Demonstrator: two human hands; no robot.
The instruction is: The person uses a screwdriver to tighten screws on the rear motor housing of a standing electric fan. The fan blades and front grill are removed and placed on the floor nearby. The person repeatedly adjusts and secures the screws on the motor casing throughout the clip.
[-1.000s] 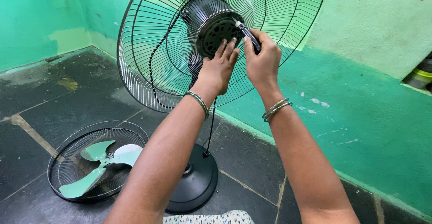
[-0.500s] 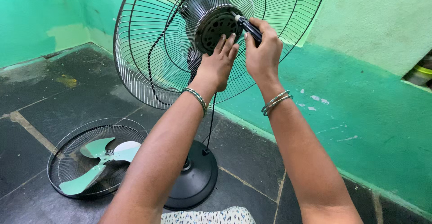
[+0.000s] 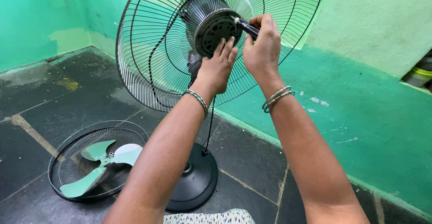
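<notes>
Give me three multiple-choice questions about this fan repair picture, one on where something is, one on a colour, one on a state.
1. Where does the fan blade lie?
A. Inside the loose grille on the floor
B. Mounted on the motor
C. Leaning on the wall

2. What colour is the round base of the fan stand?
A. White
B. Black
C. Red

3. What is the right hand doing?
A. Resting open on the floor
B. Gripping a dark tool against the motor
C. Pulling the cord

Answers: 1 A, the blade rests within the loose grille on the dark floor. 2 B, the base is black. 3 B, its fingers close round the dark tool, whose tip meets the motor, while the left hand touches the motor's face.
</notes>
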